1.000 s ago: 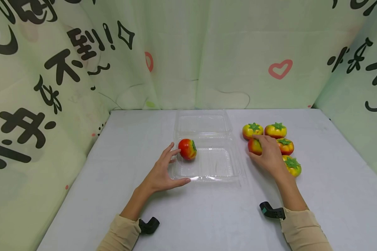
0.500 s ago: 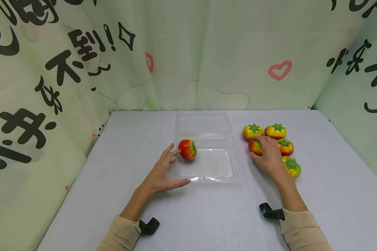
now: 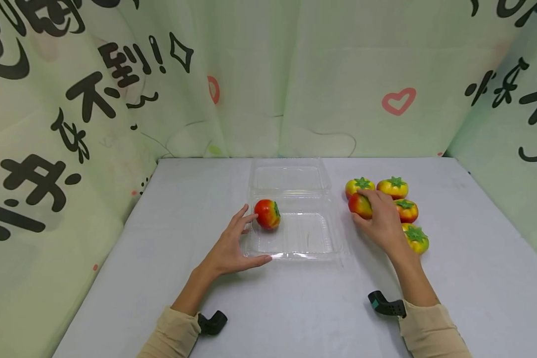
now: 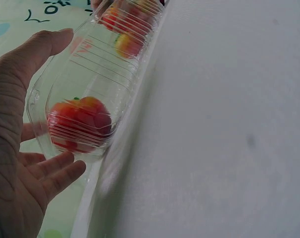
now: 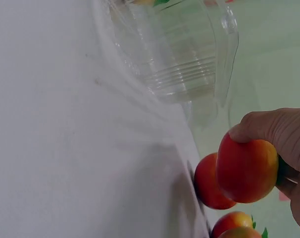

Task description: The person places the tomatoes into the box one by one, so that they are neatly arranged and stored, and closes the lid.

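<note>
Thumb + fingers of the R hand [image 3: 380, 223] are curled round a red-yellow fruit [image 3: 360, 206], grip about as wide as the fruit itself. It's tipped, red side facing left; can't tell if it's fully off the cloth. It sits right of the clear box [image 3: 306, 236], apart from it, at the L edge of the fruit group. R wrist view shows the thumb on the skin (another red fruit partly hidden behind it).

L hand [image 3: 232, 251] is spread wide, nothing gripped: thumb along the box's near edge, fingers by its L wall. Can't tell how firmly it touches, if at all.

Box lies w/ its lid [image 3: 291, 177] laid back, away from the person. Inside, far L, is one fruit, the boxed one [image 3: 266, 214], on its side w/ green top facing R; the rest of the base is bare.

Other fruits, all R of the box, green tops up: rear-left one [image 3: 354, 188], rear-right one [image 3: 392, 188], middle one [image 3: 408, 213] just beside the R hand, near one [image 3: 417, 238] partly behind the wrist.

White tablecloth [image 3: 295, 308] underneath; pale green curtain [image 3: 340, 99] behind w/ black lettering + a pink heart [image 3: 399, 101]. Tan sleeves [image 3: 434, 330], black wrist device on each arm.
</note>
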Demonstrator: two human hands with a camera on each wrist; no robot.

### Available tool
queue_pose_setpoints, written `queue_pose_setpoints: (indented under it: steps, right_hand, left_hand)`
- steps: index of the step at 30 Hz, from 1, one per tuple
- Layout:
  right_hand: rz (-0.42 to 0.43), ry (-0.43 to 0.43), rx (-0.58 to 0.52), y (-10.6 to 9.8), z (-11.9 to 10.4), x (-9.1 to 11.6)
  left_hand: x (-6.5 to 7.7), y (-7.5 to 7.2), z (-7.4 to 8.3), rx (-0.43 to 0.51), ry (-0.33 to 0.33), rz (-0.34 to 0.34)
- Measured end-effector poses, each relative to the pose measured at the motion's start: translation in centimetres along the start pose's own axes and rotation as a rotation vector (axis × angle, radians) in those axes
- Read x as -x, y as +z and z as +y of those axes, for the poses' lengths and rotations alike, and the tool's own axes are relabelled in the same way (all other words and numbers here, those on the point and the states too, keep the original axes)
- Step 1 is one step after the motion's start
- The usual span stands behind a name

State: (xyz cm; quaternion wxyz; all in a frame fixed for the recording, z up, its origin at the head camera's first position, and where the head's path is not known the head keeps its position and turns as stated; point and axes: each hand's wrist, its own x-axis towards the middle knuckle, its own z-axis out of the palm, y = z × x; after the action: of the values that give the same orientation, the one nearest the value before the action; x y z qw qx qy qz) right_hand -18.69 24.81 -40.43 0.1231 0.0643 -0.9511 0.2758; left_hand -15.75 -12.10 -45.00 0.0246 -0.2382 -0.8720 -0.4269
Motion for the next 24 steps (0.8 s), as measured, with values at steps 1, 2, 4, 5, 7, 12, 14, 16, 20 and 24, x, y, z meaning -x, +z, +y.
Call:
queue_pose_setpoints:
  steps: [1,2,4,5,7,12,14,16,20,24]
  right_hand:
    - [0.004,-0.005,-0.003,-0.1,-0.3,0.0]
    - [0.009,-0.012,-0.007,-0.1,-0.5,0.1]
    - [0.019,-0.024,-0.013,-0.3,-1.0,0.2]
    - [0.025,-0.034,-0.017,-0.3,-1.3,0.2]
    - [0.034,-0.052,-0.025,-0.4,-1.8,0.3]
    - [0.057,-0.109,-0.039,-0.5,-3.0,0.4]
    - [0.063,-0.131,-0.036,-0.6,-3.5,0.4]
    - [0.064,-0.148,-0.031,-0.7,-4.0,0.5]
    - [0.061,-0.181,-0.03,-0.6,-4.9,0.6]
    - [0.064,-0.221,-0.044,-0.5,-5.5,0.7]
  left_hand:
    - [0.0,0.0,0.0,0.0,0.0,0.0]
    - [0.0,0.0,0.0,0.0,0.001,0.0]
    - [0.0,0.0,0.0,0.001,0.002,0.002]
    - [0.0,0.0,0.0,0.002,0.005,0.003]
    - [0.0,0.0,0.0,0.004,0.006,0.005]
    - [0.0,-0.1,0.0,0.007,0.019,0.012]
    - [0.0,-0.1,0.0,0.007,0.022,0.014]
    - [0.0,-0.1,0.0,0.007,0.023,0.013]
    - [0.0,-0.1,0.0,0.002,0.021,0.011]
    - [0.1,0.0,0.0,0.003,0.021,0.011]
